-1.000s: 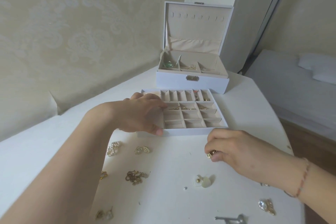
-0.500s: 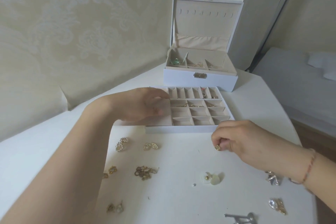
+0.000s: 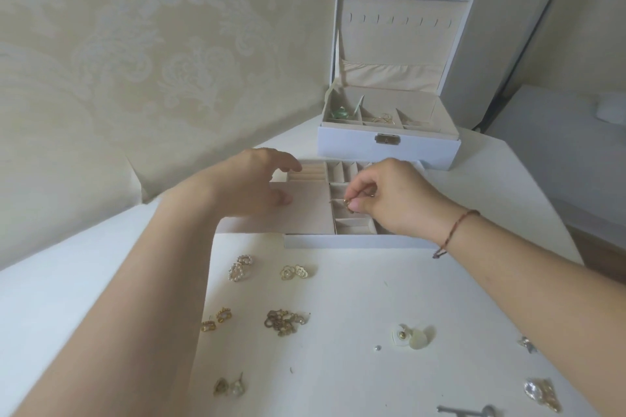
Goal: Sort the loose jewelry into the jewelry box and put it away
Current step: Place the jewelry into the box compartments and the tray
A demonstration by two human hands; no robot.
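Right hand [image 3: 389, 196] over the divided tray [image 3: 355, 242], thumb and forefinger pinching a small gold ring [image 3: 349, 206] above a middle compartment. Left hand [image 3: 250, 186] fingers relaxed, resting on the tray's left flap at 9 o'clock from the ring. Open jewelry box [image 3: 389, 149] at 12 o'clock behind the tray, lid upright, green piece [image 3: 339, 113] in its left compartment. Loose on the white table [image 3: 338, 366]: pearl earrings [image 3: 240, 267], flower earrings [image 3: 294, 271], gold chain heap [image 3: 284, 322], shell studs [image 3: 411, 337], crystal piece [image 3: 542, 398] at 5 o'clock (key [image 3: 467, 411] at bottom edge, partly cut off).
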